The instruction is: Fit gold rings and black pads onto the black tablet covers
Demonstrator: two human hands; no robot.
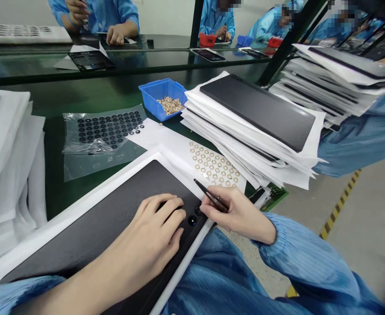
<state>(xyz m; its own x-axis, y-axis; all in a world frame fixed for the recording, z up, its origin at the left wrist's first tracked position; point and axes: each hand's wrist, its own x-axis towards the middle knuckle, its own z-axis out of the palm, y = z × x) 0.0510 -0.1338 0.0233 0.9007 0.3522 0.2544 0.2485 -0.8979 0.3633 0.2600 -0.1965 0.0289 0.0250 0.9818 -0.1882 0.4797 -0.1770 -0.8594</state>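
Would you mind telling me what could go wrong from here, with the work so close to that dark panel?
The tweezers in the right hand are right by the dark panel, so a slip might scratch it. The bare left hand rests on the panel and could leave marks. The two round black pieces near its edge might also get knocked out of place.

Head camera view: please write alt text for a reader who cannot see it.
The right hand holds tweezers over a dark flat panel with round black circles, while the left hand rests on it. Nearby lie a sheet of small gold rings, black rings on clear film, a blue bin of rings and stacked panels.
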